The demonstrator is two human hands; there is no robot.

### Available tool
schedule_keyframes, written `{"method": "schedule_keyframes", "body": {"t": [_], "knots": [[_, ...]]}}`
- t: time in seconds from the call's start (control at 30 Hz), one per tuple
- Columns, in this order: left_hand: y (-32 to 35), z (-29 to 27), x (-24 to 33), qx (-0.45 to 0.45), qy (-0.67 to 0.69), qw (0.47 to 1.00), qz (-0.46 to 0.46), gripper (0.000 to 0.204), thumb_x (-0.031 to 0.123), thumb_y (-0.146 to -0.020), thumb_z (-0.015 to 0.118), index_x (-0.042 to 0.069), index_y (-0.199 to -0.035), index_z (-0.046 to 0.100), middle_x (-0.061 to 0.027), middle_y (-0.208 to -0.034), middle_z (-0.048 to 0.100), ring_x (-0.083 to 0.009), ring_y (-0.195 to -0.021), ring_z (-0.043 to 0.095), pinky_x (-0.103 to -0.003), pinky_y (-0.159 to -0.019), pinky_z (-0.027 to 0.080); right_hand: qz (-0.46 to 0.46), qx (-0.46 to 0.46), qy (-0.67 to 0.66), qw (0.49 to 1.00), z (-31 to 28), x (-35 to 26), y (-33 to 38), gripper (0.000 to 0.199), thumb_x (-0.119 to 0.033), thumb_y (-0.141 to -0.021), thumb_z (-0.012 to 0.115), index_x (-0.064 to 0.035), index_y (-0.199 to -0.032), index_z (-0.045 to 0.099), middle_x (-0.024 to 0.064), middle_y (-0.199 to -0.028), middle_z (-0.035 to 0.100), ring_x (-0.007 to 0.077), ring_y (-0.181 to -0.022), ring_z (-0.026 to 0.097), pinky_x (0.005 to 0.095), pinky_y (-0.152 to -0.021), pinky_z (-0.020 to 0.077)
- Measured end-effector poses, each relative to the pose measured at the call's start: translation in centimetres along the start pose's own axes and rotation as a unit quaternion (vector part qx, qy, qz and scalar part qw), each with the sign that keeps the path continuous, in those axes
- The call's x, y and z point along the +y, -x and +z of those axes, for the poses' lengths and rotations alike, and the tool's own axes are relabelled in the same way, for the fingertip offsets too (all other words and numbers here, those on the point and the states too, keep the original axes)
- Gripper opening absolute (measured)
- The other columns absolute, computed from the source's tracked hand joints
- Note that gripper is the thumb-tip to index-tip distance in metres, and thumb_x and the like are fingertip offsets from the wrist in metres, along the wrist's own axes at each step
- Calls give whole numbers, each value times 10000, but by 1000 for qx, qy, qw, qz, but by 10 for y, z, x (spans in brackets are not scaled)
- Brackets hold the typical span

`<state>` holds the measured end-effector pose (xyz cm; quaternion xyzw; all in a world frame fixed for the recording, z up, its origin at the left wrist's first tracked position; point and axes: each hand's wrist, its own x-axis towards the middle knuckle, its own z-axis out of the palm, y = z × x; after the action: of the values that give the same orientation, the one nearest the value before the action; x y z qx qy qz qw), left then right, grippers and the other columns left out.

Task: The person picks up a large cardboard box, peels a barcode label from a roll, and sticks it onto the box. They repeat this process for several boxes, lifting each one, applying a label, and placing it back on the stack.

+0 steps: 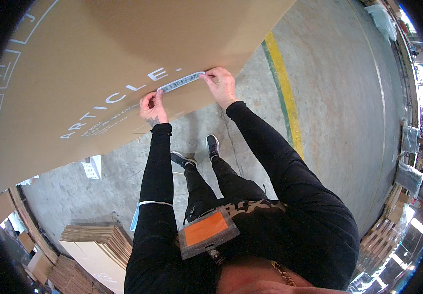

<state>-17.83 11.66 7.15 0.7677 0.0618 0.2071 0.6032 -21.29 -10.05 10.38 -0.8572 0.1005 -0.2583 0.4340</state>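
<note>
A white barcode label [182, 82] lies slantwise against the printed side of a large brown cardboard box [123, 39]. At the label's left end my left hand [154, 107] pinches it between thumb and fingers. My right hand [220, 84] grips the other end the same way, close to the box's right edge. Whether the label's back is stuck to the cardboard cannot be made out. White lettering runs along the box beside the label, and white outlined symbols stand at its far left.
Behind the box's right edge, a yellow and green line [285, 93] crosses the concrete floor [334, 88]. Flat cardboard sheets [99, 250] are stacked at lower left. A small white box [93, 167] stands under the big box. Wooden pallets [380, 245] line the right side.
</note>
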Motion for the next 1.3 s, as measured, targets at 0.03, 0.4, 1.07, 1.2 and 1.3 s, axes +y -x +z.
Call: {"method": "schedule_keyframes", "body": {"t": [0.03,0.4,1.07,1.2,1.3], "knots": [[1,0,1,0,1,1000,2,158,94,-763,829,36,-813,691,16,-800,619,-69,-704,528,-220,-655,435,2,-1,-1,1000,0,1,0,206,-246,-757,787,-67,-766,687,86,-782,653,278,-794,632,389,-726,500],[1,5,4,15,-12,1000,12,162,123,-766,832,45,-805,696,26,-775,597,-61,-683,503,-217,-627,415,-41,18,29,999,-2,0,-3,186,-172,-740,804,-41,-776,678,81,-761,657,248,-733,634,356,-676,505],[0,4,29,8,-131,991,19,264,250,-754,837,37,-769,681,-23,-741,548,-130,-637,507,-286,-599,440,6,1,182,983,-12,-9,-11,310,-435,-768,743,-137,-697,698,39,-711,666,240,-738,647,379,-696,473],[-11,-11,37,-8,-262,964,-43,333,340,-754,809,37,-752,671,-56,-694,583,-187,-623,547,-341,-606,460,96,-53,215,970,-44,5,-18,325,-425,-804,701,-108,-733,694,88,-747,681,284,-728,671,406,-690,521],[-20,-25,34,-139,-357,923,-34,264,306,-805,726,54,-879,700,-101,-795,696,-219,-680,639,-354,-645,496,34,-106,153,982,-47,2,-14,270,-344,-859,637,-84,-813,695,134,-807,686,323,-785,671,435,-741,530]]}}
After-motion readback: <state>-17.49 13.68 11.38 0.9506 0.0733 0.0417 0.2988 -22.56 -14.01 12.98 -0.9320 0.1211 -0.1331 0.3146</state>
